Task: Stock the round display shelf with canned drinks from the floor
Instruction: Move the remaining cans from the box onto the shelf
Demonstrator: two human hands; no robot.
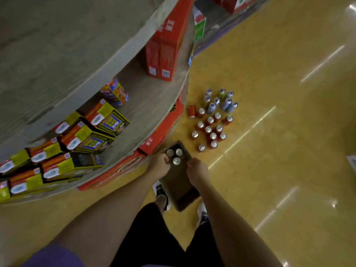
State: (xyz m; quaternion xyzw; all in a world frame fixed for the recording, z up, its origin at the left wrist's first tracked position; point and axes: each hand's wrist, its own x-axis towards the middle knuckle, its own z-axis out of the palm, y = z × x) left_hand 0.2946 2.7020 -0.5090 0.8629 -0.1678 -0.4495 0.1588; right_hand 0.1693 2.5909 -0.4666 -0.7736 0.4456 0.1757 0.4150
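The round shelf fills the left of the view, its tiers carrying yellow cartons and a red box, with red cases ringing the base. Below its rim the left hand curls its fingers over the near edge of a dark tray; the grip appears closed on that edge, beside the can nearest to it. Three cans stand upright at the far end of the tray, close together. The right hand grips the opposite edge, fingers folded over it. Both shoes show beneath the tray. Farther right, on the floor, stand the remaining red cans, one lying on its side, and behind them a cluster of blue bottles. Probable faults: the load sits at the far end only, so any forward tilt of the tray would let the cans slide or topple off onto the floor. The tray's far corner lies just beside the red cases; a lift without clearance could strike them or the shelf rim and jolt the cans. The tray also hangs over the feet. Whether the tray has a raised lip cannot be told.
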